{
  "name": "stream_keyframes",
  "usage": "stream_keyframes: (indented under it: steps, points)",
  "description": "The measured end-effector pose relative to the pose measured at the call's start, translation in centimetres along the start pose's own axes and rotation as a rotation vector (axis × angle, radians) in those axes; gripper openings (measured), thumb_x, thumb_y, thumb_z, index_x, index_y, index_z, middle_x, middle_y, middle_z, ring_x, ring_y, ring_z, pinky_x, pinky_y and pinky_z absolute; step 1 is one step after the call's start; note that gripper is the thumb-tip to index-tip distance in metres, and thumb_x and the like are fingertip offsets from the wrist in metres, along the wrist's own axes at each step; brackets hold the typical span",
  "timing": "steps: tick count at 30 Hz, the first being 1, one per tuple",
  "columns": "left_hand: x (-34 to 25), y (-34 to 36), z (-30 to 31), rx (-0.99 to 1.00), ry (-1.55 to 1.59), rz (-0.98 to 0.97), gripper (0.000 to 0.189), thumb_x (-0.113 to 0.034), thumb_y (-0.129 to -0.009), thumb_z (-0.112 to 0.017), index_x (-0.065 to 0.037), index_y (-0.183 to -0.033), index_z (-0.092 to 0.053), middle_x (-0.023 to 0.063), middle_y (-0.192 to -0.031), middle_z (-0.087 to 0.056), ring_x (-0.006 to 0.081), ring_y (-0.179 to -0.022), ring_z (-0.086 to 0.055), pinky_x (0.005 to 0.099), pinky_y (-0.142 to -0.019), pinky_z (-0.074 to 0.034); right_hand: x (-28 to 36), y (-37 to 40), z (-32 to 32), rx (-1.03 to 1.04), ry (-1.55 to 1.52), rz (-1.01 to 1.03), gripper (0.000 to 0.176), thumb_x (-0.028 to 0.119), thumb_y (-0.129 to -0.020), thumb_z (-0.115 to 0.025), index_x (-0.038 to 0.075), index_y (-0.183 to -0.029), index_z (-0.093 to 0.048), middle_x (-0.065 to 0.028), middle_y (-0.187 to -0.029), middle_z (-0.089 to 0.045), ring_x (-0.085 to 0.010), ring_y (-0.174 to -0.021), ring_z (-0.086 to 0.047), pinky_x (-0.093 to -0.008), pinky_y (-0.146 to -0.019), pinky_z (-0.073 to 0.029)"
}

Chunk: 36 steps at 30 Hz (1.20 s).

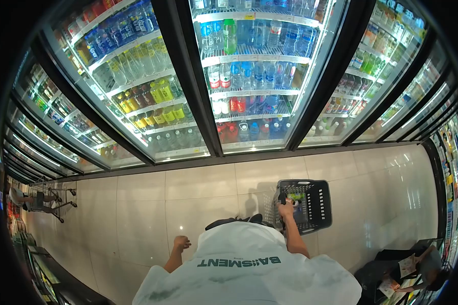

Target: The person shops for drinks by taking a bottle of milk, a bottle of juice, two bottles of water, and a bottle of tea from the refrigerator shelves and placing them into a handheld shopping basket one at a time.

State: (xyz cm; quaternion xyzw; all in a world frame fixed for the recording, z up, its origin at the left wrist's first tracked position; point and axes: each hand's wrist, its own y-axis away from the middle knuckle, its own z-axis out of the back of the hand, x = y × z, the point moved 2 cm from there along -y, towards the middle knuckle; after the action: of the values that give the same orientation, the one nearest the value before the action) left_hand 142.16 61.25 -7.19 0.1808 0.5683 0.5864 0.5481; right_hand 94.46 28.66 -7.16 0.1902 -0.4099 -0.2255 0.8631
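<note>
My right hand (286, 207) is closed on the handle of a dark grey shopping basket (320, 206), which hangs at my right side above the tiled floor. Inside the basket lie a few items, one with a green part (295, 196) and some clear ones that look like bottles. My left hand (182, 243) hangs beside my body over the floor, away from any object. Its fingers look curled, but whether they are fully closed is too small to make out.
Glass-doored coolers (215, 117) full of bottles run across in front of me. A shopping cart (48, 201) stands at the far left, with a person partly visible beside it. At the lower right another person (427, 269) holds packages near shelves (450, 173).
</note>
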Motion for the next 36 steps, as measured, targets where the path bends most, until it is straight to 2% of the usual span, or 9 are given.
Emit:
stream_keyframes:
  steps: [5, 8, 12, 15, 17, 23, 28, 31, 36]
  points:
    - [6.0, 5.3, -0.7, 0.158, -0.392, -0.082, 0.019, -0.008, -0.090, -0.056, 0.008, -0.098, -0.060, 0.0197, -0.096, -0.064, 0.0311, -0.079, -0.065, 0.0417, -0.068, -0.055, 0.5, 2.0, 0.6, 0.035, 0.101, 0.061, 0.029, 0.019, -0.078, -0.067, 0.002, -0.101, -0.063, -0.0152, -0.081, -0.065, -0.0243, -0.063, -0.062, -0.0400, -0.055, -0.049]
    - [8.9, 4.0, -0.8, 0.164, -0.423, -0.066, 0.023, -0.007, -0.090, -0.055, 0.009, -0.105, -0.060, 0.0204, -0.099, -0.064, 0.0309, -0.082, -0.065, 0.0413, -0.071, -0.056, 1.6, 4.9, 1.4, -0.150, 0.280, 0.220, 0.028, 0.020, -0.079, -0.065, -0.001, -0.096, -0.064, -0.0157, -0.075, -0.065, -0.0250, -0.064, -0.065, -0.0388, -0.059, -0.051]
    - [12.5, 3.9, -2.1, 0.203, -0.418, -0.051, 0.029, -0.006, -0.089, -0.054, 0.009, -0.113, -0.060, 0.0211, -0.102, -0.065, 0.0309, -0.085, -0.066, 0.0405, -0.075, -0.056, 1.8, 8.1, 2.9, -0.033, 0.347, 0.163, 0.035, 0.027, -0.075, -0.065, -0.004, -0.090, -0.066, -0.0232, -0.083, -0.067, -0.0366, -0.085, -0.067, -0.0421, -0.075, -0.051]
    - [12.7, 2.5, -2.8, 0.193, -0.196, 0.082, 0.031, -0.005, -0.088, -0.053, 0.010, -0.115, -0.059, 0.0213, -0.104, -0.065, 0.0313, -0.086, -0.067, 0.0390, -0.075, -0.057, 1.2, 10.3, 3.5, 0.019, 0.476, 0.159, 0.043, 0.033, -0.072, -0.067, -0.003, -0.097, -0.065, -0.0280, -0.095, -0.066, -0.0390, -0.094, -0.064, -0.0461, -0.082, -0.050]
    - [13.2, 1.6, -2.1, 0.172, -0.137, 0.113, 0.032, -0.004, -0.088, -0.051, 0.011, -0.115, -0.058, 0.0219, -0.104, -0.065, 0.0313, -0.085, -0.068, 0.0375, -0.073, -0.057, -1.3, 10.5, 3.5, -0.009, 0.546, 0.190, 0.043, 0.033, -0.071, -0.067, -0.001, -0.098, -0.065, -0.0247, -0.093, -0.067, -0.0386, -0.092, -0.065, -0.0464, -0.081, -0.051]
    - [10.9, 0.5, 0.2, 0.187, -0.114, -0.047, 0.036, -0.012, -0.087, -0.051, 0.006, -0.118, -0.053, 0.0194, -0.100, -0.064, 0.0319, -0.080, -0.068, 0.0378, -0.066, -0.057, -1.1, 12.9, 3.4, -0.108, 0.635, 0.093, 0.044, 0.024, -0.073, -0.065, 0.000, -0.109, -0.060, -0.0218, -0.098, -0.068, -0.0375, -0.094, -0.066, -0.0465, -0.081, -0.052]
    - [9.6, 0.2, 0.8, 0.112, -0.073, -0.081, 0.036, -0.007, -0.087, -0.051, 0.010, -0.119, -0.055, 0.0216, -0.100, -0.066, 0.0291, -0.077, -0.070, 0.0352, -0.063, -0.058, 0.9, 13.3, 4.5, -0.081, 0.552, 0.050, 0.032, 0.024, -0.071, -0.064, -0.002, -0.091, -0.071, -0.0254, -0.104, -0.065, -0.0388, -0.098, -0.064, -0.0453, -0.084, -0.052]
    - [9.7, 0.9, -0.4, 0.091, -0.076, -0.044, 0.034, -0.006, -0.087, -0.051, 0.010, -0.116, -0.056, 0.0216, -0.099, -0.066, 0.0293, -0.076, -0.070, 0.0356, -0.061, -0.058, 0.1, 12.8, 4.3, -0.130, 0.606, 0.144, 0.033, 0.021, -0.070, -0.062, -0.002, -0.093, -0.069, -0.0237, -0.096, -0.067, -0.0381, -0.092, -0.066, -0.0445, -0.080, -0.053]
    - [8.9, 2.8, -5.0, 0.078, -0.215, 0.006, 0.025, -0.007, -0.086, -0.053, 0.010, -0.102, -0.063, 0.0192, -0.088, -0.067, 0.0267, -0.077, -0.070, 0.0335, -0.060, -0.057, 0.4, 13.3, 4.6, -0.034, 0.572, 0.164, 0.041, 0.027, -0.072, -0.063, -0.006, -0.096, -0.068, -0.0266, -0.093, -0.067, -0.0384, -0.092, -0.066, -0.0432, -0.081, -0.052]
